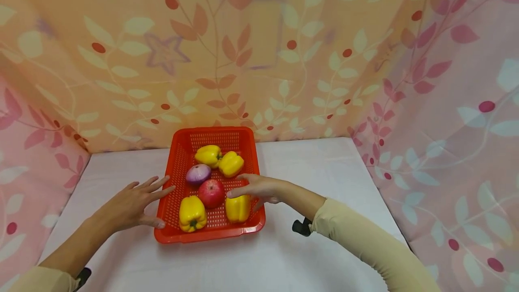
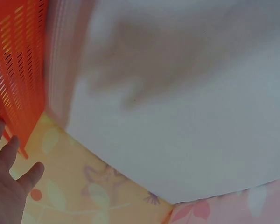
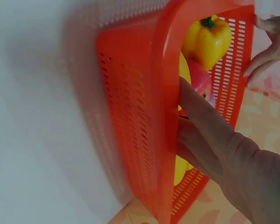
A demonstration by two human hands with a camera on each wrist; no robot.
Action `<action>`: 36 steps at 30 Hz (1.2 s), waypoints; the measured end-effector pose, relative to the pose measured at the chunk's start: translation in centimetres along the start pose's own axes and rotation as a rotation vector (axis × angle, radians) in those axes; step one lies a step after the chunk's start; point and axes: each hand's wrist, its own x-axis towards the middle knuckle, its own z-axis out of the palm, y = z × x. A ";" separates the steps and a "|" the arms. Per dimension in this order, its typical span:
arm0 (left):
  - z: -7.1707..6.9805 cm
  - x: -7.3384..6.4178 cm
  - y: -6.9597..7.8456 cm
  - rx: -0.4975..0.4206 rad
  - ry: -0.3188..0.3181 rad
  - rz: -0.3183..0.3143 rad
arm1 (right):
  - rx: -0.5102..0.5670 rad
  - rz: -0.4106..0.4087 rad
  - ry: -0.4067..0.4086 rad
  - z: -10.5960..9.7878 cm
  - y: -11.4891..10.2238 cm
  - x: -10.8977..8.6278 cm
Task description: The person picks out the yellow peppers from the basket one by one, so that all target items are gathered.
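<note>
A red plastic basket point(image 1: 162, 233) holds several yellow bell peppers point(image 1: 192, 214), a purple onion point(image 1: 198, 174) and a red pomegranate point(image 1: 211, 193). My right hand point(image 1: 261, 188) reaches over the basket's right rim, its fingers loosely spread above and beside the near-right yellow bell pepper point(image 1: 238, 210). In the right wrist view, the fingers of that hand point(image 3: 224, 144) pass over the rim into the basket; their tips are partly hidden. With fingers spread, my left hand point(image 1: 134, 204) is at the left rim, and its fingertips overlap the rim in the head view. It holds nothing.
The basket stands on a white-covered table point(image 1: 308, 170), near its back edge. Floral-patterned cloth point(image 1: 259, 48) hangs behind the table and along both sides. A dark strap piece point(image 1: 302, 227) shows at my right wrist.
</note>
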 end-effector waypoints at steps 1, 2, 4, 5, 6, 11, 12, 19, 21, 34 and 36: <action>0.0 0.0 0.0 -0.002 0.000 0.001 | 0.001 -0.001 0.000 0.1 0.1 0.0; 0.0 0.0 0.0 -0.001 0.000 0.002 | 0.002 -0.001 0.000 0.1 0.1 0.1; 0.0 0.0 0.0 0.001 0.000 0.004 | -0.007 -0.005 0.001 0.2 0.2 0.2; 0.0 0.0 0.0 0.004 -0.001 0.002 | -0.009 -0.004 0.001 0.3 0.1 0.2; 0.1 0.0 -0.1 0.005 -0.004 -0.001 | -0.012 -0.005 0.002 0.3 0.1 0.3; 0.0 0.0 0.0 0.006 -0.016 -0.007 | -0.017 0.017 0.014 0.6 0.2 0.8; 0.0 0.1 0.0 0.005 -0.017 -0.006 | -0.017 0.023 0.018 0.7 0.2 1.0; -0.1 0.2 0.1 0.003 -0.009 0.000 | -0.048 0.031 0.024 0.8 0.2 2.2; -0.2 0.1 0.1 0.005 -0.010 -0.001 | -0.049 0.038 0.028 0.9 0.1 2.5; -0.1 -0.1 0.0 0.002 -0.001 0.010 | -0.201 0.070 0.042 3.3 -0.2 3.9; 0.0 0.0 0.0 -0.001 0.003 0.015 | -0.226 0.076 0.044 3.4 -0.2 3.9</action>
